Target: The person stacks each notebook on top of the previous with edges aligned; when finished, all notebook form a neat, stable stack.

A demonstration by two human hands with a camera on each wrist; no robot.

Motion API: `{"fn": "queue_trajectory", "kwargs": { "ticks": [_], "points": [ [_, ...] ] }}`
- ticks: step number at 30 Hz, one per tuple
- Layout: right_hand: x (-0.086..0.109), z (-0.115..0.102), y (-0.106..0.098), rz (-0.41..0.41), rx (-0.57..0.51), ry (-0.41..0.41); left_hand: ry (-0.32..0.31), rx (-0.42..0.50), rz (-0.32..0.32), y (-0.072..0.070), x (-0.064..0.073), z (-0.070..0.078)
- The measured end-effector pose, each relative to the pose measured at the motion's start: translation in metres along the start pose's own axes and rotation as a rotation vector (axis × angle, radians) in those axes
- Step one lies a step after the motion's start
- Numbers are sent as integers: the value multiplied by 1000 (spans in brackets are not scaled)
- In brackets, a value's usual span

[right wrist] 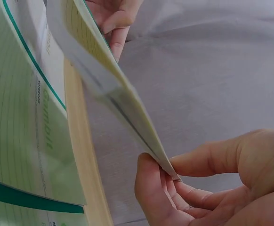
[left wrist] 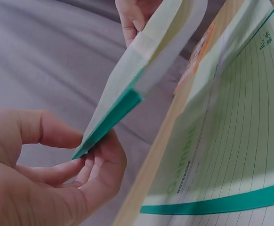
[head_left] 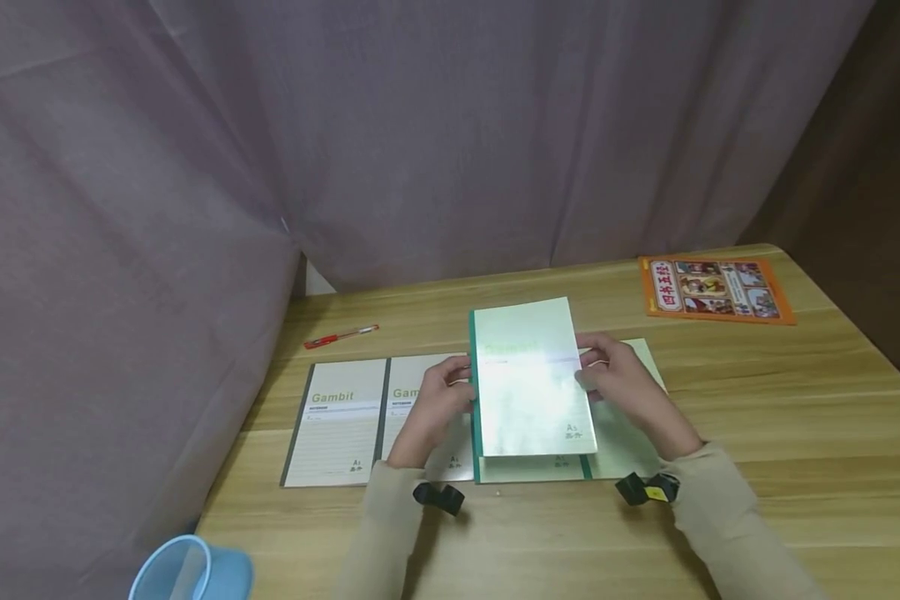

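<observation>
Both hands hold up a pale green notebook (head_left: 528,392) with a dark green spine, its cover glaring under the light. My left hand (head_left: 438,404) pinches the spine edge; in the left wrist view its thumb and fingers (left wrist: 106,162) lie on either side of the green strip. My right hand (head_left: 618,379) pinches the opposite edge between thumb and fingers (right wrist: 151,188). Under the raised notebook lie two more green notebooks (head_left: 622,442), partly hidden. To their left are two white notebooks (head_left: 335,446) with grey spines, marked Gambit; the left forearm and hand cover part of one.
A red pen (head_left: 341,336) lies behind the white notebooks. An orange illustrated book (head_left: 716,289) rests at the back right of the wooden table (head_left: 787,433). A blue container (head_left: 228,575) stands at the lower left. Grey curtains (head_left: 450,142) hang behind the table.
</observation>
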State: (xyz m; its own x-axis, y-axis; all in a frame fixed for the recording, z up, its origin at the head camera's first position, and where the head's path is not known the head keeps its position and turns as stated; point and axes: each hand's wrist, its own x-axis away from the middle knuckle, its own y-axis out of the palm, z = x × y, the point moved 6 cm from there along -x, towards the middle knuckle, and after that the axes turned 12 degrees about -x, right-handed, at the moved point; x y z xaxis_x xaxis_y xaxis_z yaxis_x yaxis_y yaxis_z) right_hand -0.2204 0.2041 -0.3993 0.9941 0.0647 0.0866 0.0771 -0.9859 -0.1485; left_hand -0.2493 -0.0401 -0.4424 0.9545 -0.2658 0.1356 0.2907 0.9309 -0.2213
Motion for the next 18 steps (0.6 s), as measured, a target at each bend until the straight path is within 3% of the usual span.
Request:
{"fn": "queue_trajectory", "kwargs": {
  "ticks": [10, 18],
  "points": [
    [-5, 13, 7, -29, 22, 30, -50, -82, -49, -3, -5, -12],
    [-9, 24, 12, -46, 49, 70, -55, -128, -92, -3, -6, -18]
  ]
}}
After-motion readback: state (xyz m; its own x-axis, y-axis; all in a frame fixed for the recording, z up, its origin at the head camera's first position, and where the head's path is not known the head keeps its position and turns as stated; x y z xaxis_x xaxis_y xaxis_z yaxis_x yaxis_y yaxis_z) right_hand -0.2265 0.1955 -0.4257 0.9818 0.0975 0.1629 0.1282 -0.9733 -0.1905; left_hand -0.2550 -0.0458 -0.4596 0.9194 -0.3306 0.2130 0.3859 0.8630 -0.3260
